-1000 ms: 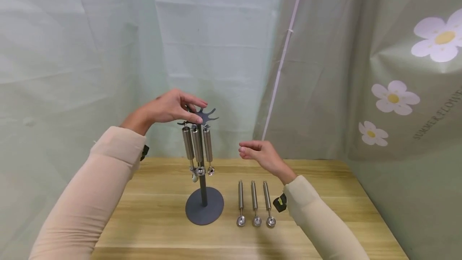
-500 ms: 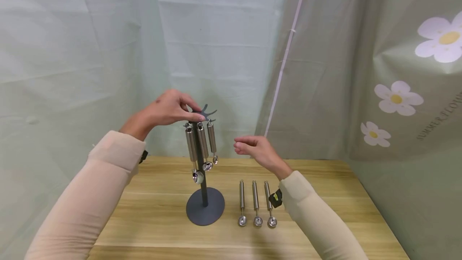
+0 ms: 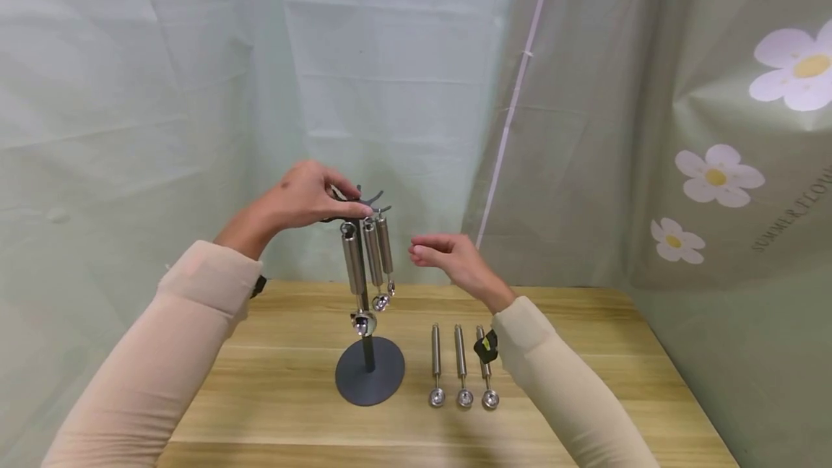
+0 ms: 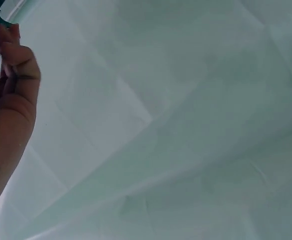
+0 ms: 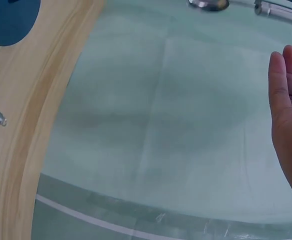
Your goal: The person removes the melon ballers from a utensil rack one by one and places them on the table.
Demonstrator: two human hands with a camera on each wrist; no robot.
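The left hand (image 3: 304, 196) is raised high, with its fingers curled round the star-shaped top of the dark grey metal stand (image 3: 367, 370). The top is pinched between thumb and fingertips. In the left wrist view, only the hand's edge (image 4: 8, 107) and a bit of the dark top are seen against the pale green cloth wall (image 4: 175, 125). Three shiny steel scoops with long handles (image 3: 368, 258) are hung from the top, close together, and the stand's round base is set on the light wooden table (image 3: 585, 396).

The right hand (image 3: 448, 258) is held in the air just beside the hanging scoops, not touching them. Its fingers are loosely bent and nothing is held. In the right wrist view its fingers (image 5: 285, 90) are seen nearly straight.

Three more steel scoops (image 3: 460, 367) are laid side by side on the table, near the base, under the right sleeve. Open table is seen to the right of them, up to the flowered curtain (image 3: 715, 179), and in front, up to the near edge.

Since half a second ago, the top has been turned a little, the hung scoops have been swung closer together, and the right hand has been moved nearer to them.
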